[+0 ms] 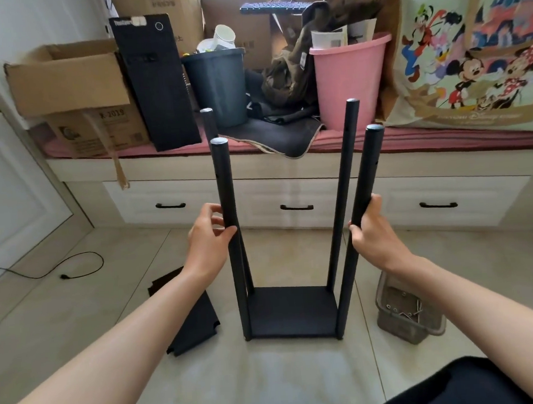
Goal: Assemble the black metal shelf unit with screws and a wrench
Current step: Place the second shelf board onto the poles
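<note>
Both forearms are stretched out over dark-clothed knees toward the shelf unit [292,312], which stands on the tiled floor with one shelf fitted low between four posts. The near left post [226,198] is pinched by the left hand [209,236], and the near right post [363,196] is wrapped by the right hand [369,226], probably to steady the frame. Screws are kept in a tray [406,315] beside it; a spare shelf [191,319] lies left. "2019" is legible on a carton [98,121].
</note>
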### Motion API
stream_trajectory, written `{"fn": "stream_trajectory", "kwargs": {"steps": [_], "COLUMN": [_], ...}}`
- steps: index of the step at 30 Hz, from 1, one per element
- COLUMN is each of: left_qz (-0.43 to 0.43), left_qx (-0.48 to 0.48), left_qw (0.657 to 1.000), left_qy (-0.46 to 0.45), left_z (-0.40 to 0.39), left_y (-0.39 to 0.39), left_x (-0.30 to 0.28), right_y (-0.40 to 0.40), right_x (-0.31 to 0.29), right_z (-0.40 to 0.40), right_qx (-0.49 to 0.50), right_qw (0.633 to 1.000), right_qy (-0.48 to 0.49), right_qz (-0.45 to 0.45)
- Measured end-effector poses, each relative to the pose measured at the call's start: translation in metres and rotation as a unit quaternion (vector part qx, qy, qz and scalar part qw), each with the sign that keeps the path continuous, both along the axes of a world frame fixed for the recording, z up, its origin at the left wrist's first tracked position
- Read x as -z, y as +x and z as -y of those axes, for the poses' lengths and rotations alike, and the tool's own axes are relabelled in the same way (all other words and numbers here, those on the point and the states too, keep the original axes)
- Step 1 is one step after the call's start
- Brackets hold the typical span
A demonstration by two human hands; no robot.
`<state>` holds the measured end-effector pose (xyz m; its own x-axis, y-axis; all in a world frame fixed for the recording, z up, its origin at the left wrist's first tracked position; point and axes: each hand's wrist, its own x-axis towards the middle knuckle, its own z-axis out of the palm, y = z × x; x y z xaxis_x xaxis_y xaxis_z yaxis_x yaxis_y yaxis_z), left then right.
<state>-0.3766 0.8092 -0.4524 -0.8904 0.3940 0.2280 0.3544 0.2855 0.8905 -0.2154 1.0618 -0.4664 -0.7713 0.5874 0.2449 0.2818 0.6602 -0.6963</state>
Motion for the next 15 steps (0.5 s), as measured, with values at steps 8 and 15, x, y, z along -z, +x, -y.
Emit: {"fn": "stream_trajectory", "kwargs": {"steps": [8, 15], "left_qz": [0.013, 0.057], "left_qx": [0.008, 0.012], "left_qw": [0.996, 0.993], "left_qy": [-0.084, -0.106], "left_z": [0.020, 0.069], "left_y": [0.001, -0.015], "left_x": [-0.005, 0.012], "right_y": [0.017, 0.014], "right_x": [0.012, 0.025], "right_z": [-0.001, 0.033], "right_qx": [0.042, -0.043], "right_qw": [0.975, 0.948], "right_qy": [-0.070, -0.158], "right_qz": [0.207, 0.273]}}
